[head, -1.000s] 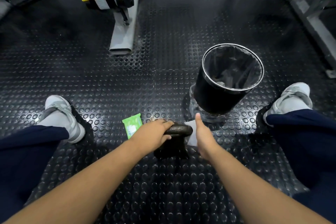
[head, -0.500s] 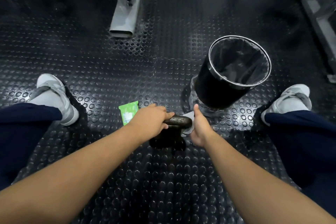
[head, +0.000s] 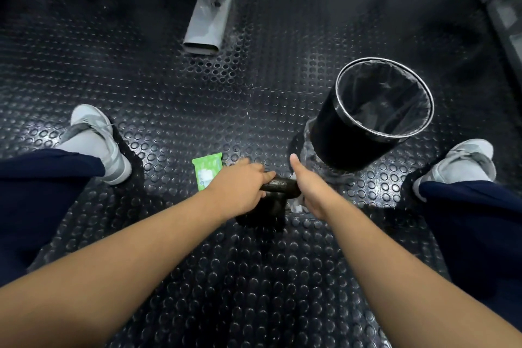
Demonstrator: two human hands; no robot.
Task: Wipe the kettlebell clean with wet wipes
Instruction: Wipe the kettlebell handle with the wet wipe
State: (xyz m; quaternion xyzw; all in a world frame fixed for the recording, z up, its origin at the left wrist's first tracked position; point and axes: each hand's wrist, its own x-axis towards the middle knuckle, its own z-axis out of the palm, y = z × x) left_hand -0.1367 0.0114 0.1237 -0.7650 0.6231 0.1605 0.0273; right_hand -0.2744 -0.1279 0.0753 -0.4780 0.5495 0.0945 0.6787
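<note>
Head view: a black kettlebell [head: 262,213] stands on the studded black rubber floor [head: 169,93] between the person's knees, low in the middle of the picture. The left grip [head: 240,186] is wrapped over the left end of its handle, fingers curled round the bar. The right grip [head: 310,189] lies against the right side of the kettlebell, thumb straight and pointing away from the person. Its fingers are hidden behind the palm, so it cannot be told whether they are spread or curled. A white wet wipe [head: 295,206] peeks out under that palm, touching the kettlebell's side. A green wipe pack [head: 207,171] lies flat on the floor just beside the left grip, partly covered by it. A round black bin [head: 339,144] with a clear liner stands just beyond the right grip. A grey shoe [head: 96,138] sits far left and another [head: 460,161] far right, each below a dark blue trouser leg. A grey machine foot [head: 209,22] rests on the floor at the top
</note>
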